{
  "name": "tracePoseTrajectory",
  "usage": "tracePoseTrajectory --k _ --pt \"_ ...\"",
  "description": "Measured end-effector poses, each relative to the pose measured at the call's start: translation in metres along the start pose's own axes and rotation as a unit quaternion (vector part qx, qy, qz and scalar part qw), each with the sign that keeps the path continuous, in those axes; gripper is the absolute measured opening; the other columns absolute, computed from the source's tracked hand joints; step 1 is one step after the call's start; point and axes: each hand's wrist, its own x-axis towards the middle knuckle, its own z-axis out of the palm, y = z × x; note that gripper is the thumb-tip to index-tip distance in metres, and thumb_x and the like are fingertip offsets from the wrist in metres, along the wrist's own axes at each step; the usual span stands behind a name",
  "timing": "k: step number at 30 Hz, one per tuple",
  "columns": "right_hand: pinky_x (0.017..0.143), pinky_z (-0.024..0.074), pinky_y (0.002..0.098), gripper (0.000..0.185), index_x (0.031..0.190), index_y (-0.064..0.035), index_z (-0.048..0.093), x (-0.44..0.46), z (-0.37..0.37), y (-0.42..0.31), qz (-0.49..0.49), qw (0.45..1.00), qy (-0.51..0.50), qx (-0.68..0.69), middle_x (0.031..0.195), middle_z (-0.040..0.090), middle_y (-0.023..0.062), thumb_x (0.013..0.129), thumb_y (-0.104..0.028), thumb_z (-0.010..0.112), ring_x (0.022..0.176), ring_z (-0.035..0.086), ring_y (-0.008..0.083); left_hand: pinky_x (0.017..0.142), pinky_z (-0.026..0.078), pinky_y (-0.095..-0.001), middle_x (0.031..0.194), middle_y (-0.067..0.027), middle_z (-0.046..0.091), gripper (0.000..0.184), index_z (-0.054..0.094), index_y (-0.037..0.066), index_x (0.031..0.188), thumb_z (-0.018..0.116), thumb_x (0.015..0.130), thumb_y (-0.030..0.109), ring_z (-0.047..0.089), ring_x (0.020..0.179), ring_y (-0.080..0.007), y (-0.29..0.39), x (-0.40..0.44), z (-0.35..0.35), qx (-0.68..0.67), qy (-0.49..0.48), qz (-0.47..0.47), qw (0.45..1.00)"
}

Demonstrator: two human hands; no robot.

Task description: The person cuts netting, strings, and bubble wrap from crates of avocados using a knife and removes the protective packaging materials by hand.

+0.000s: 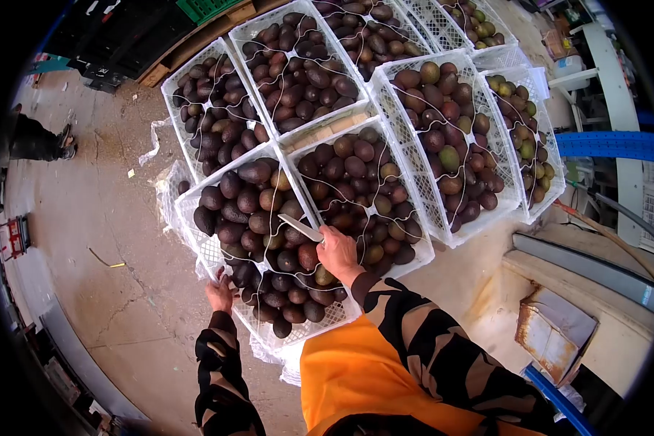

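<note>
My right hand (339,253) is closed on the handle of a knife (301,228). The blade points to the upper left, above the avocados (248,200) in the nearest white plastic crate (334,317). White cord (275,251) runs over the fruit, close to the blade. I cannot tell whether the blade touches it. At the crate's left side, my left hand (220,295) has its fingers curled against the crate's edge. Another crate of avocados (354,166) stands just beyond my right hand, also crossed by cord.
More corded avocado crates (519,207) stand close together ahead and to the right. Crumpled plastic wrap (173,192) hangs at the left side. Dark stacked crates (116,33) are at upper left, a blue beam (614,146) at right. Another person's leg (40,138) shows at far left.
</note>
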Motion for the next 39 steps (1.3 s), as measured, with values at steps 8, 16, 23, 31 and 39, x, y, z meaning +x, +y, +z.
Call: tracePoseTrajectory --k 8,16,23,31,39 --pt "0.061 0.0497 0.0448 0.021 0.088 -0.0039 0.055 -0.03 -0.142 -0.019 0.007 1.0 -0.009 0.021 0.084 0.062 0.0126 0.071 -0.007 0.067 0.069 0.062 0.0367 0.045 0.052 -0.0273 0.1 -0.0148 0.068 0.041 0.049 0.0 0.135 0.052 0.095 0.009 0.061 0.055 -0.0146 0.074 -0.138 0.026 -0.013 0.022 0.031 0.999" --pt "0.066 0.0497 0.0469 0.024 0.089 -0.0038 0.055 0.017 -0.228 0.066 0.031 0.979 0.008 -0.201 0.085 0.064 0.015 0.07 -0.009 0.069 0.076 0.062 0.0384 0.042 0.052 -0.03 0.096 -0.015 0.067 0.039 0.052 0.0 0.131 0.056 0.094 0.009 0.062 0.055 -0.0173 0.074 -0.123 0.181 -0.1 -0.06 0.014 0.993" --pt "0.073 0.0465 0.046 0.023 0.099 -0.0004 0.053 0.021 -0.256 0.066 0.047 0.977 0.106 -0.178 0.095 0.055 0.0177 0.081 -0.01 0.064 0.088 0.058 0.0375 0.067 0.048 -0.0505 0.08 -0.027 0.064 0.026 0.064 0.0 0.103 0.061 0.088 0.021 0.062 0.078 -0.0451 0.048 -0.079 0.279 0.193 0.082 0.158 0.965" --pt "0.041 0.0398 0.0243 0.035 0.095 -0.0016 0.053 -0.04 -0.178 -0.005 0.341 0.836 -0.121 0.412 0.065 0.057 0.0039 0.095 -0.036 0.059 0.047 0.054 0.0099 0.065 0.052 -0.0386 0.085 -0.0203 0.068 0.044 0.059 0.002 0.118 0.054 0.096 0.04 0.067 0.074 -0.0313 0.034 -0.086 0.245 0.059 -0.038 0.131 0.989" --pt "0.047 0.0431 0.0314 0.028 0.107 0.0008 0.042 -0.063 -0.113 -0.055 0.175 0.929 -0.239 0.222 0.073 0.055 0.0082 0.094 -0.018 0.058 0.052 0.055 0.0157 0.074 0.049 -0.0468 0.092 -0.0186 0.067 0.021 0.065 0.007 0.101 0.053 0.094 0.023 0.063 0.087 -0.0383 -0.002 0.028 0.156 0.195 0.06 0.247 0.947"
